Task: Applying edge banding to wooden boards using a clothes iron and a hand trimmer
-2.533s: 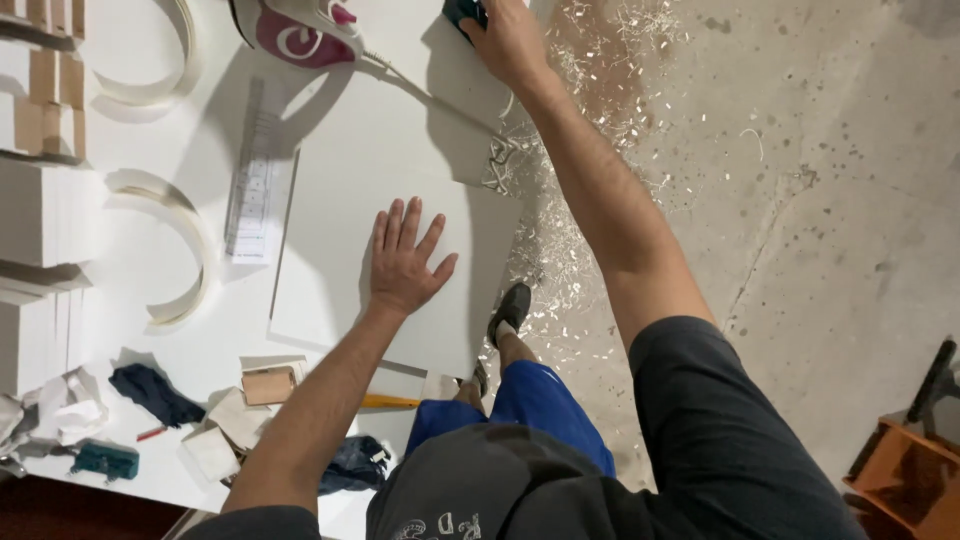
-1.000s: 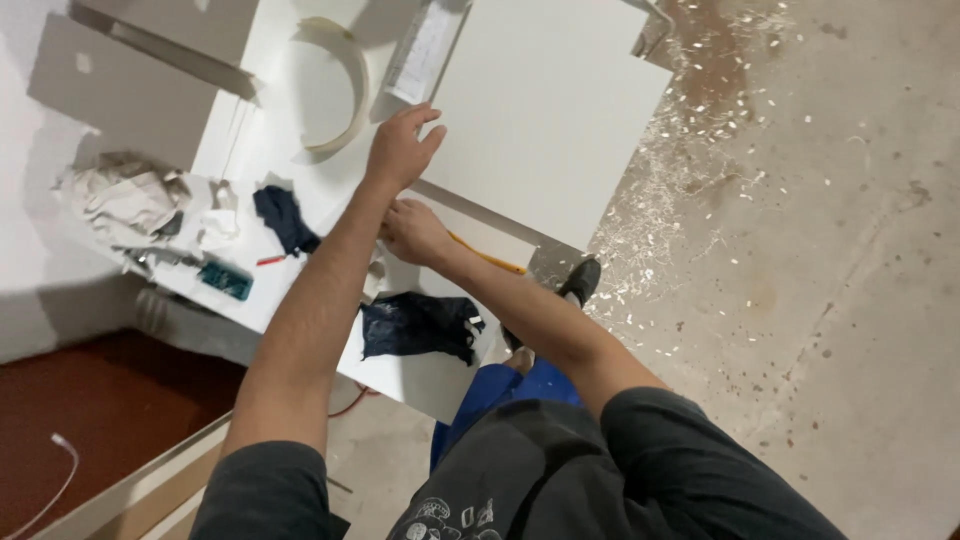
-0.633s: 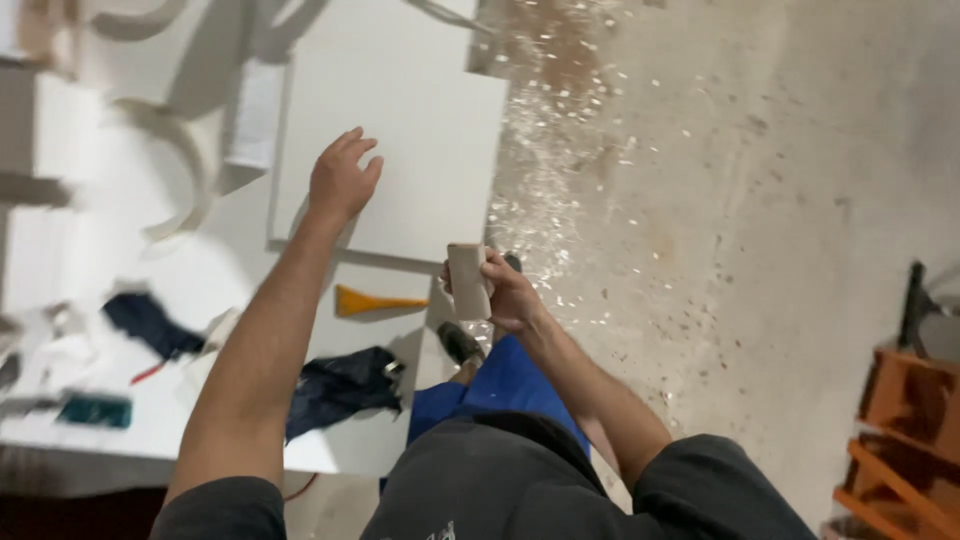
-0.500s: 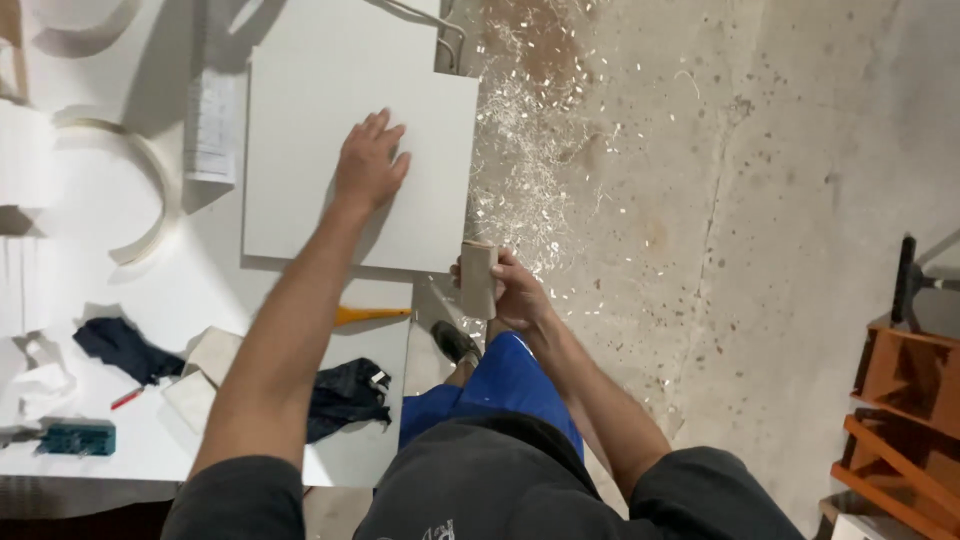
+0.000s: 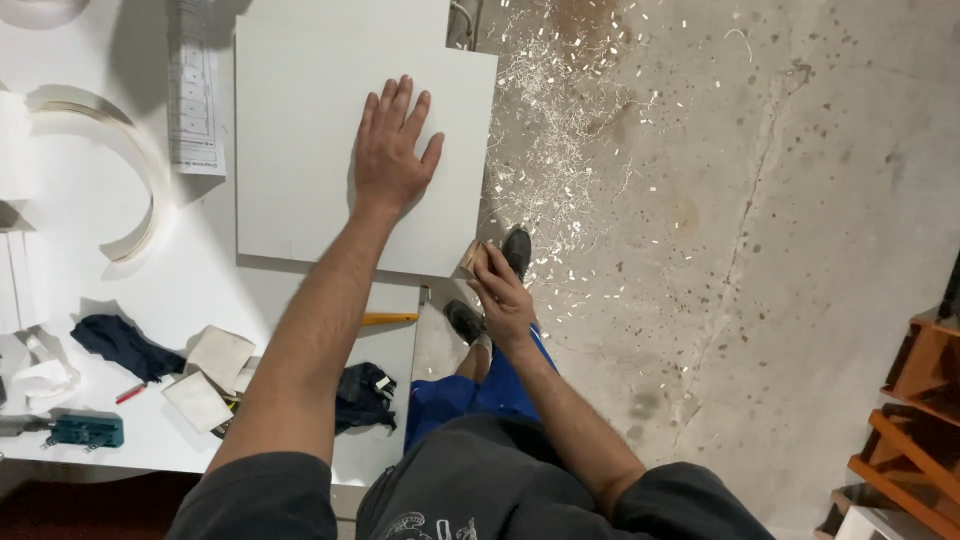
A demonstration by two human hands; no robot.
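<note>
left hand (image 5: pixel 392 150) now spread flat on the white board (image 5: pixel 330 110), which lies on the white counter (image 5: pixel 200 310) overhanging its edge, while right hand (image 5: pixel 503 296), lowered to the board's near corner, grips a small wooden block (image 5: pixel 472 257), pencil (image 5: pixel 388 319) beside.

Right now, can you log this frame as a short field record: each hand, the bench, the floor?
left hand: left hand flat, fingers spread, pressing on the white panel
right hand: right hand grips a small wooden block at the panel's near right corner
panel: lies flat on the white workbench, right edge overhanging it
bench items: yellow pencil, dark cloth, curved white strip, teal tool
floor: concrete floor strewn with pale shavings
</note>
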